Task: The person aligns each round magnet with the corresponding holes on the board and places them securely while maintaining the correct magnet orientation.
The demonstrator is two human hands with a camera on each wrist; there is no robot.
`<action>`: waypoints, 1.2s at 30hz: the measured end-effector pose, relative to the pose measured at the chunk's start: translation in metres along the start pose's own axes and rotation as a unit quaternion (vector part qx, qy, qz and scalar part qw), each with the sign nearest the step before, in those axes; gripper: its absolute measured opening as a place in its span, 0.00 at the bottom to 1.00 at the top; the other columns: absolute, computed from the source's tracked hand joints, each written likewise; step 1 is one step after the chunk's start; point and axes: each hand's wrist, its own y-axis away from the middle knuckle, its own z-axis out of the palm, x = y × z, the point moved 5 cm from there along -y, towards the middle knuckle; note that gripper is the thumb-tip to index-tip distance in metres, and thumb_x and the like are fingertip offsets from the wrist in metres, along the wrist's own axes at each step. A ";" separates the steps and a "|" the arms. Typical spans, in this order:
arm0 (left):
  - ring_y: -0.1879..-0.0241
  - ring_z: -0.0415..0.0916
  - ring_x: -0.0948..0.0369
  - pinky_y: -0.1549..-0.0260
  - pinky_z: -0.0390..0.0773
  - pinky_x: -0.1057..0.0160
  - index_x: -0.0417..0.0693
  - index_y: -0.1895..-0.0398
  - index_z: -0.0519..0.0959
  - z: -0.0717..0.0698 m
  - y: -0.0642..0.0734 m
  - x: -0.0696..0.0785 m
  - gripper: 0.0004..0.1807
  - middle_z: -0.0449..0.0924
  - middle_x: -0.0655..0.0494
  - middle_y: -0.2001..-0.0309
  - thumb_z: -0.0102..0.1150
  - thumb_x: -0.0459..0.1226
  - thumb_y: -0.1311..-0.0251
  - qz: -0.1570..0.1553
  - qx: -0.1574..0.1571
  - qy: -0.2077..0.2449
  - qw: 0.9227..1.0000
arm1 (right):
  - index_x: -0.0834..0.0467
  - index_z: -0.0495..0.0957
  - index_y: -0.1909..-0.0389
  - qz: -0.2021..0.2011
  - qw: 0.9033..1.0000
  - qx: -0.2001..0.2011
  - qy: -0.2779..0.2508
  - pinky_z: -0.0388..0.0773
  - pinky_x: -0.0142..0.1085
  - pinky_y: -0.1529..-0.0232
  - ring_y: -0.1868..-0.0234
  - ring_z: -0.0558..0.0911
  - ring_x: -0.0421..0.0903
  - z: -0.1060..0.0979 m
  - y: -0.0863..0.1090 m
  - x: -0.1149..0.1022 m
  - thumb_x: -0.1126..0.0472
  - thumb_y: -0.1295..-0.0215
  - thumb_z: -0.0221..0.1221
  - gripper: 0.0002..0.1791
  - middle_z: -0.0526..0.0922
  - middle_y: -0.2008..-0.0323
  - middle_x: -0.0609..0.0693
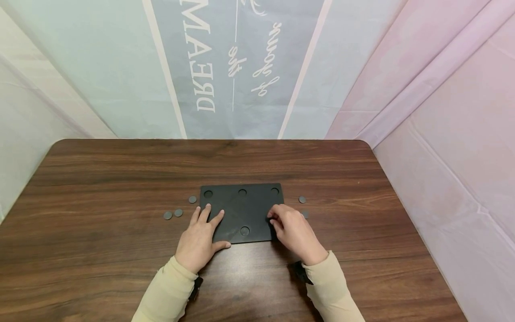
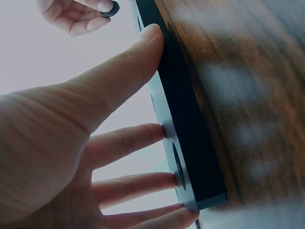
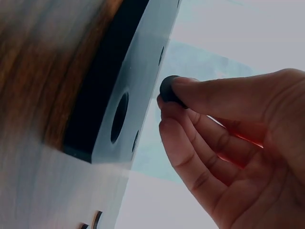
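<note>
A flat black board [image 1: 247, 212] with round recesses lies on the table. Pinched between the thumb and fingers of my right hand [image 1: 295, 230] is a small dark disc [image 3: 171, 90], held just above the board's right end; a round recess [image 3: 120, 118] shows near it in the right wrist view. My left hand [image 1: 198, 243] rests on the board's left part with its fingers spread, the thumb [image 2: 138, 57] on the near edge and fingertips on the top face. In the head view the held disc is hidden by the right hand.
Left of the board lie three loose grey discs, one close to its edge [image 1: 192, 199] and a pair [image 1: 179, 213] further out. Two more lie to the right, a disc [image 1: 302, 199] and one partly behind the right hand [image 1: 306, 214]. A printed curtain [image 1: 237, 125] hangs behind the wooden table [image 1: 100, 188].
</note>
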 end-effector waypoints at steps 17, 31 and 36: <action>0.34 0.59 0.34 0.71 0.82 0.47 0.45 0.37 0.75 0.001 0.000 0.000 0.40 0.65 0.32 0.35 0.75 0.48 0.58 -0.001 -0.008 0.002 1.000 | 0.58 0.82 0.63 -0.027 0.999 -0.008 -0.016 0.76 0.29 0.71 0.71 0.78 0.39 0.007 -0.001 -0.008 0.70 0.39 0.61 0.06 0.80 0.69 0.49; 0.34 0.60 0.34 0.71 0.82 0.47 0.45 0.38 0.75 0.002 -0.001 0.000 0.40 0.65 0.32 0.35 0.75 0.48 0.58 -0.001 -0.008 0.001 1.000 | 0.57 0.82 0.63 -0.040 0.998 -0.032 -0.028 0.78 0.32 0.67 0.68 0.80 0.41 0.014 -0.004 -0.015 0.70 0.36 0.59 0.06 0.81 0.67 0.48; 0.34 0.60 0.34 0.72 0.82 0.48 0.45 0.38 0.75 0.002 -0.001 0.000 0.40 0.66 0.32 0.35 0.74 0.49 0.57 0.000 -0.006 -0.005 1.000 | 0.57 0.83 0.64 -0.048 0.998 -0.037 -0.030 0.79 0.33 0.66 0.67 0.81 0.41 0.016 -0.005 -0.019 0.70 0.37 0.59 0.07 0.82 0.67 0.47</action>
